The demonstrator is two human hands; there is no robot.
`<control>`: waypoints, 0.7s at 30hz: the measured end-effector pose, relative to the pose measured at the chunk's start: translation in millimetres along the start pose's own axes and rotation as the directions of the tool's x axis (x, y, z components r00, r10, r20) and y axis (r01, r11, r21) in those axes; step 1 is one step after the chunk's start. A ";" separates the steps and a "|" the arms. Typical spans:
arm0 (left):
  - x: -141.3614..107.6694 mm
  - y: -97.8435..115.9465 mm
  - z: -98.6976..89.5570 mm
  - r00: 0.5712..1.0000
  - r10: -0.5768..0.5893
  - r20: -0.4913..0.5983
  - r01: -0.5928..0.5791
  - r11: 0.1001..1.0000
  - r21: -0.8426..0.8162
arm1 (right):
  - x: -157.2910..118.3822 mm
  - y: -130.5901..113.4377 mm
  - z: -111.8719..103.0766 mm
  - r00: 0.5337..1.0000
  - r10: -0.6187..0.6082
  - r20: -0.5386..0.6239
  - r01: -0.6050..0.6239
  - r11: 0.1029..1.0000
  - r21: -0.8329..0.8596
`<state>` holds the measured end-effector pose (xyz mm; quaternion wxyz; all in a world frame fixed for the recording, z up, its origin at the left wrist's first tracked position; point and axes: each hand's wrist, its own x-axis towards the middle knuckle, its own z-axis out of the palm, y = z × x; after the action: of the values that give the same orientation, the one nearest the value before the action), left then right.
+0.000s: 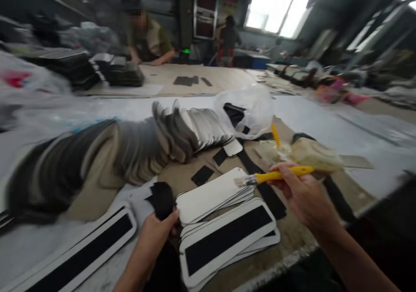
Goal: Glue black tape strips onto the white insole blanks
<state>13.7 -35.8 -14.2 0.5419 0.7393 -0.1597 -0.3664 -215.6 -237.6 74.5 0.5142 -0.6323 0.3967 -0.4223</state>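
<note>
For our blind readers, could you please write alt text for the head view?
The right hand holds a brush at the right end of a white panel; the left hand touches its left end. Black-centred panels lie nearby; another person leans over a table beyond.

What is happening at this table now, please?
A person's right hand holds a yellow brush, with its bristles at the right end of a white panel. The left hand is at the panel's other end, beside some black pieces; whether it grasps them is unclear. Nearer the person lies a pile of white panels, the top one bearing a black strip. Across the table, another person leans forward.
</note>
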 end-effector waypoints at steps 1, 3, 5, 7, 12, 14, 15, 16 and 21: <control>-0.9 -5.8 -4.8 1.000 -0.020 0.001 0.020 1.000 -0.005 | -9.1 0.8 17.4 0.997 0.046 0.060 -0.050 0.997 0.066; -0.4 -9.2 -7.6 1.000 -0.019 0.009 0.019 0.998 -0.056 | -25.5 3.5 49.5 0.981 0.100 0.166 -0.119 0.987 0.112; 0.1 -6.8 -5.6 1.000 0.001 0.011 0.001 0.994 -0.109 | -36.7 7.8 75.6 0.960 0.120 0.254 -0.152 0.982 0.111; -0.3 -4.6 -3.1 1.000 0.011 0.012 -0.010 0.990 -0.138 | -41.6 13.0 94.1 0.943 0.133 0.305 -0.171 0.980 0.102; 1.6 -10.1 -3.0 1.000 0.013 0.026 -0.008 0.986 -0.164 | -40.9 27.0 114.7 0.934 0.144 0.327 -0.194 0.973 0.126; 3.2 -12.4 -4.0 1.000 0.008 0.027 -0.003 0.986 -0.164 | -39.7 33.1 116.1 0.933 0.136 0.333 -0.178 0.979 0.100; 3.6 -13.0 -4.5 1.000 0.007 0.029 -0.002 0.987 -0.163 | -38.8 35.8 115.6 0.935 0.127 0.332 -0.162 0.984 0.080; 3.7 -13.2 -4.9 0.999 0.007 0.032 -0.002 0.987 -0.162 | -37.8 38.1 114.4 0.937 0.114 0.330 -0.139 0.989 0.056; 3.4 -15.5 -5.8 0.999 0.009 0.040 -0.003 0.988 -0.156 | -30.1 38.8 99.5 0.950 0.004 0.312 0.036 0.992 -0.121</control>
<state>17.7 -28.4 -28.9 0.5958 0.6867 -0.1436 -0.3910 -134.4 -184.1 21.1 0.5263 -0.7251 0.3313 -0.2959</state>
